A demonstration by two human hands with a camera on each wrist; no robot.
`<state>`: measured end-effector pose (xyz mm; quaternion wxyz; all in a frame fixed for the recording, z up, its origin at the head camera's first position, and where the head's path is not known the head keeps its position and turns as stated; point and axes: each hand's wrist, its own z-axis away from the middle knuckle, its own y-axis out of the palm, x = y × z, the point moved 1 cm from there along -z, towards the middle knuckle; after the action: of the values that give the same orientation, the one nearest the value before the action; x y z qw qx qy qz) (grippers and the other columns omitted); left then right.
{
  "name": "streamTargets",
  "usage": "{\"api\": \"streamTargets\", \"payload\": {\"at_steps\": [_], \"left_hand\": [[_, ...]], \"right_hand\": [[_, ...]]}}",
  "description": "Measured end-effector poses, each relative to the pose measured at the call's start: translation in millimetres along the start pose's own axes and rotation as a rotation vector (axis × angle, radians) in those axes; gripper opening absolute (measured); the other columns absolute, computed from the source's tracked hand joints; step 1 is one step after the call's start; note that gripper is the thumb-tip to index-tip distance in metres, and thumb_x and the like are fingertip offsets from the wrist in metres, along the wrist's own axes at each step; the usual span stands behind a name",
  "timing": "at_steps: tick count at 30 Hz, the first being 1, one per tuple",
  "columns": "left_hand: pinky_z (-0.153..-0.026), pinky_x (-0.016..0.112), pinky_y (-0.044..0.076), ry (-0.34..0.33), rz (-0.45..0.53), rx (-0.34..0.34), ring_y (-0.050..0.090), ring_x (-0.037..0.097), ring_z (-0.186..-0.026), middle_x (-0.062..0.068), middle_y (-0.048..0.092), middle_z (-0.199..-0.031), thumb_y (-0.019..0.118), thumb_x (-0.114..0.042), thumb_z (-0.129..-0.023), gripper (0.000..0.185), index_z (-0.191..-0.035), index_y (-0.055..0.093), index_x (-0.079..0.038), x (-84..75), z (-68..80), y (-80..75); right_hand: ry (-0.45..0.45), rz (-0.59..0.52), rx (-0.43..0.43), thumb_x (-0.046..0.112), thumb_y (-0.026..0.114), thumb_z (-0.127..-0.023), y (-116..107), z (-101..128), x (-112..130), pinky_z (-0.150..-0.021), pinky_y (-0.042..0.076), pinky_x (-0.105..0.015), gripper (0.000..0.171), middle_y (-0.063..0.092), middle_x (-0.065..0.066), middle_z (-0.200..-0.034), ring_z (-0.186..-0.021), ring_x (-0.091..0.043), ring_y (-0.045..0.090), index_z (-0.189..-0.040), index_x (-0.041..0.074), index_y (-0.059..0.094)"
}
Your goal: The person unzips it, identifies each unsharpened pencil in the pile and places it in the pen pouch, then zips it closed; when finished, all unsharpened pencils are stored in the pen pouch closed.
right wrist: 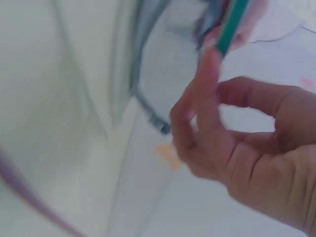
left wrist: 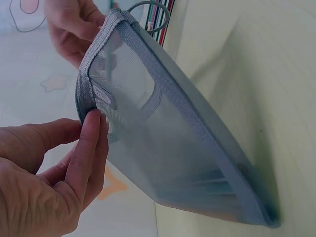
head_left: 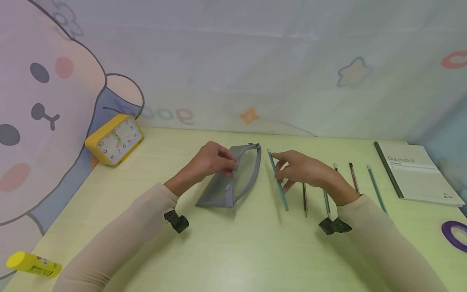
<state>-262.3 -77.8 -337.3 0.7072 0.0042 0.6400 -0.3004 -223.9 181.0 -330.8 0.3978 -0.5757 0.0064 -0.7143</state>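
Note:
My left hand [head_left: 213, 162] pinches the zippered edge of a grey mesh pencil pouch [head_left: 214, 192], whose mouth gapes to the right. In the left wrist view, blurred teal strips [left wrist: 210, 186] show through the mesh near the pouch's bottom. Just right of the opening, my right hand [head_left: 304, 168] holds a teal pencil [head_left: 283, 198] between thumb and fingers, tilted and above the table. The same pencil [right wrist: 232, 27] is blurred in the right wrist view. A dark brown pencil [head_left: 305, 198] and a teal pencil [head_left: 326, 202] lie under the right hand and forearm.
Farther right lie another brown pencil [head_left: 353, 177], a teal pencil [head_left: 376, 188], a notebook [head_left: 419, 174] and a purple tape roll [head_left: 446, 235]. A yellow alarm clock [head_left: 116, 140] stands back left; a yellow glue stick [head_left: 33, 264] lies front left. A printed cloth [head_left: 219, 81] hangs behind.

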Motion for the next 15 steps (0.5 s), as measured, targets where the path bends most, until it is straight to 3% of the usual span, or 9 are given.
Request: {"api": "streamTargets", "payload": {"at_steps": [7,12,15], "left_hand": [[-0.08,0.04,0.065,-0.009,0.007,-0.009,0.072,0.011,-0.062,0.015,0.073,-0.096,0.072,-0.003,-0.09,0.017,-0.103,0.073,0.007,-0.4,0.3,0.4],[-0.084,0.044,0.064,-0.012,0.007,-0.012,0.072,0.011,-0.062,0.017,0.074,-0.099,0.072,-0.004,-0.09,0.018,-0.104,0.073,0.007,-0.9,-0.6,1.2],[-0.081,0.04,0.065,-0.012,0.01,-0.012,0.072,0.011,-0.062,0.018,0.074,-0.1,0.072,-0.004,-0.09,0.018,-0.105,0.073,0.007,-1.9,-0.9,1.6]], "right_hand": [[-0.028,-0.226,0.099,0.004,0.056,-0.097,7,-15,6,-0.086,0.063,-0.036,0.074,0.044,-0.017,-0.128,-0.096,-0.018,0.063,-0.16,0.002,0.019],[-0.036,-0.391,0.13,0.005,0.053,-0.1,16,-34,-2,-0.092,0.061,-0.032,0.074,0.041,-0.024,-0.141,-0.124,-0.029,0.057,-0.161,0.0,0.011],[-0.052,-0.458,0.104,0.005,0.05,-0.102,24,-47,-4,-0.094,0.06,-0.031,0.075,0.037,-0.029,-0.148,-0.127,-0.033,0.058,-0.161,-0.002,0.004]]}}
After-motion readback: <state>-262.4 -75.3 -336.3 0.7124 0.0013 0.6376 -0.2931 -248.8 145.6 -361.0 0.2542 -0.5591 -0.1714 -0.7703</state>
